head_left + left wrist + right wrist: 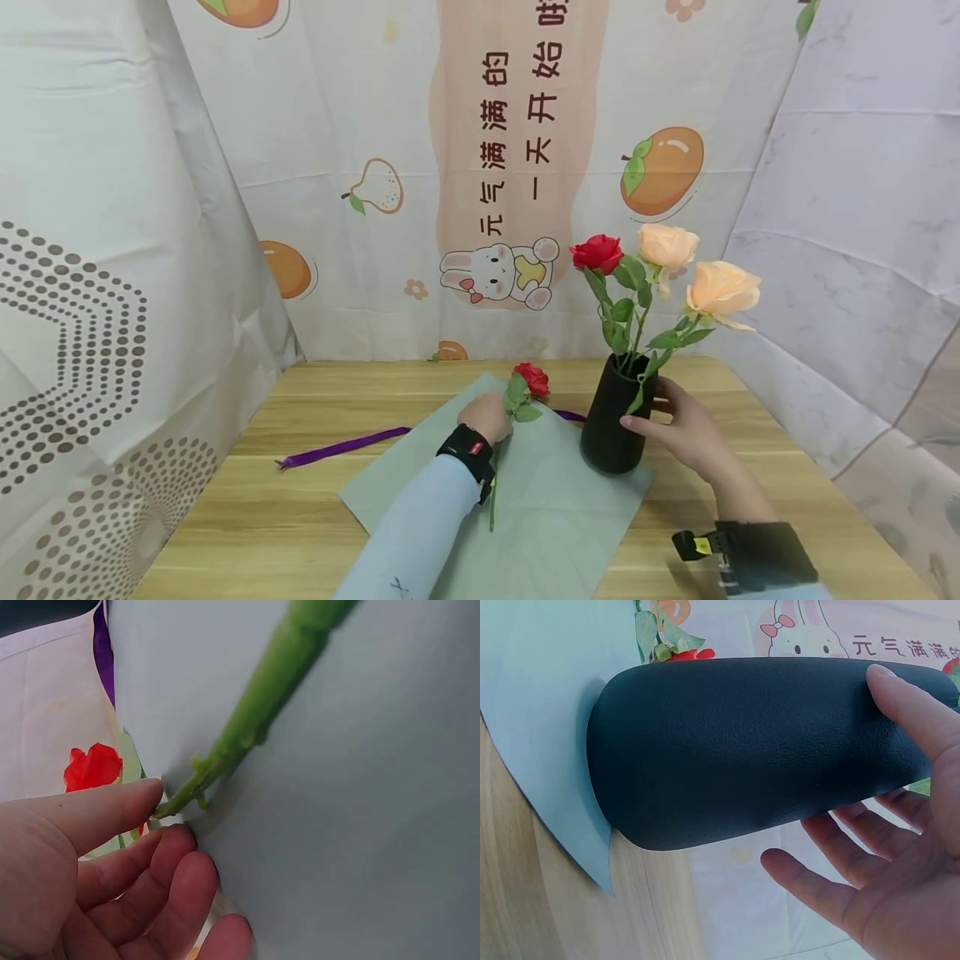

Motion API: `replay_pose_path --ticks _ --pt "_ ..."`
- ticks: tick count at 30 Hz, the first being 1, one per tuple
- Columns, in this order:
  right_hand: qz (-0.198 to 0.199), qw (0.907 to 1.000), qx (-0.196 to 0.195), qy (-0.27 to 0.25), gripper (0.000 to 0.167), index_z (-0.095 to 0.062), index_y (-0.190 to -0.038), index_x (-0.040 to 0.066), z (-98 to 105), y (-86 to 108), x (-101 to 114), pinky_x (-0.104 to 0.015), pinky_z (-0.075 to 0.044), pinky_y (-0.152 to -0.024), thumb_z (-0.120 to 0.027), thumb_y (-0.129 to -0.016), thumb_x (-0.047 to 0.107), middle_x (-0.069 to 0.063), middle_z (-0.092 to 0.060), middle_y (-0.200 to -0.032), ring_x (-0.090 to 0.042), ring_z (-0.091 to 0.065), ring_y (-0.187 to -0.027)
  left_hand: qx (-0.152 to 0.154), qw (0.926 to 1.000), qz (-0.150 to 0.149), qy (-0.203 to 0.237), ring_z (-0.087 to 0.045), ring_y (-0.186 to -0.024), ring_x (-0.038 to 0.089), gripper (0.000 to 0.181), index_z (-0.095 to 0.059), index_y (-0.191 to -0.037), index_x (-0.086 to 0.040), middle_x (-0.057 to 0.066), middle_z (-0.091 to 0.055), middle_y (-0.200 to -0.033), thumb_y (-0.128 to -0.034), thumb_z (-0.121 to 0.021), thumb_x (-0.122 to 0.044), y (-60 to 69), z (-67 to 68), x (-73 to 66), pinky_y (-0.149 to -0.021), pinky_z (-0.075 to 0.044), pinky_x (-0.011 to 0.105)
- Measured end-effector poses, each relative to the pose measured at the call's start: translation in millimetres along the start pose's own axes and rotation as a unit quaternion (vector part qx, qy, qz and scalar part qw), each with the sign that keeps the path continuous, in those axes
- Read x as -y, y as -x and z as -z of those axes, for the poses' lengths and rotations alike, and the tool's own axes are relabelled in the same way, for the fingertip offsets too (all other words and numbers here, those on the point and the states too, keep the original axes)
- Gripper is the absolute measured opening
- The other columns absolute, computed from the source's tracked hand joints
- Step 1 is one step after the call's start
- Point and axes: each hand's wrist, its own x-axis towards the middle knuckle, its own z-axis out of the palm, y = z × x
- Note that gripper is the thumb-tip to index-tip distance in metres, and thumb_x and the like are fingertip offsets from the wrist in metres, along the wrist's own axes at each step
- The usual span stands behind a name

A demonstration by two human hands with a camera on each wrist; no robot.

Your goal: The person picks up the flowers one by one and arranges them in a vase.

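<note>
A red rose [532, 379] with a green stem [255, 712] lies on a sheet of grey-green paper [555, 500]. My left hand [487, 417] pinches that stem between thumb and fingers, as the left wrist view shows. To the right, a black vase [618, 417] stands on the paper's right part. It holds another red rose [597, 252] and two peach roses [722, 288]. My right hand [686, 429] grips the vase's upper side, the thumb [907, 701] on the near face and some fingers behind it; the index finger sticks out away from the wall.
A purple ribbon [341, 447] lies on the wooden table [247, 517] and runs under the paper, showing again left of the vase. A printed cloth [360, 275] hangs behind the table, with more cloth at both sides.
</note>
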Motion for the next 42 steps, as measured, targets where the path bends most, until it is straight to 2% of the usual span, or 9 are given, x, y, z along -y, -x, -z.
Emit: replay_pose_path --ticks 6,14,18,25,32,42 --pt "-0.003 1.0000 0.000 -0.005 0.096 -0.030 -0.154 -0.003 -1 0.8 -1 -0.062 -0.051 -0.090 -0.078 -0.089 0.048 -0.030 -0.045 -0.145 -0.054 -0.046 -0.129 0.002 1.0000 -0.001 -0.007 -0.055 -0.057 0.021 0.024 -0.066 -0.068 -0.009 0.003 -0.059 -0.064 -0.0889 -0.077 -0.016 1.1 -0.9 -2.2 -0.049 -0.046 0.035" --pt "0.002 1.0000 0.001 -0.008 0.094 -0.032 -0.154 -0.003 -1 -0.1 -1 -0.063 -0.050 -0.091 -0.078 -0.089 0.047 -0.030 -0.045 -0.145 -0.054 -0.046 -0.129 0.025 0.9994 -0.007 0.024 -0.056 -0.057 0.022 0.020 -0.068 -0.077 -0.005 0.006 -0.060 -0.067 -0.0965 -0.067 -0.009 -2.7 -3.4 -1.7 -0.049 -0.045 0.034" --pt "0.005 1.0000 0.000 -0.005 0.093 -0.032 -0.153 -0.003 -1 -1.1 -1 -0.063 -0.050 -0.092 -0.077 -0.089 0.047 -0.030 -0.046 -0.145 -0.055 -0.046 -0.129 0.028 0.9988 -0.015 0.037 -0.056 -0.055 0.021 0.021 -0.066 -0.075 -0.004 0.007 -0.059 -0.066 -0.0963 -0.066 -0.007 -5.6 -5.1 -0.1 -0.048 -0.045 0.033" --pt "0.006 1.0000 0.001 -0.004 0.093 -0.032 -0.154 -0.002 -1 -1.1 -1 -0.063 -0.050 -0.092 -0.077 -0.089 0.048 -0.029 -0.046 -0.145 -0.054 -0.046 -0.129 0.050 0.9946 -0.007 0.090 -0.057 -0.049 0.021 0.021 -0.065 -0.072 -0.004 0.008 -0.059 -0.061 -0.0929 -0.067 -0.003 -6.5 -4.2 3.4 -0.044 -0.045 0.032" --pt "0.007 1.0000 -0.001 -0.004 0.093 -0.032 -0.153 -0.002 -1 -1.3 -2 -0.063 -0.050 -0.092 -0.077 -0.089 0.047 -0.030 -0.046 -0.144 -0.054 -0.047 -0.129 0.057 0.9901 0.000 0.129 -0.057 -0.046 0.020 0.021 -0.064 -0.072 -0.004 0.008 -0.059 -0.060 -0.0925 -0.068 -0.004 -6.6 -4.5 9.0 -0.042 -0.045 0.030" --pt "0.000 1.0000 0.000 -0.002 0.094 -0.031 -0.153 -0.003 -1 -0.9 0 -0.063 -0.050 -0.092 -0.077 -0.089 0.048 -0.030 -0.045 -0.145 -0.054 -0.046 -0.129 0.066 0.9854 0.012 0.156 -0.056 -0.043 0.018 0.023 -0.065 -0.069 -0.003 0.007 -0.059 -0.057 -0.0909 -0.071 -0.004 -2.4 4.9 10.7 -0.042 -0.047 0.027"
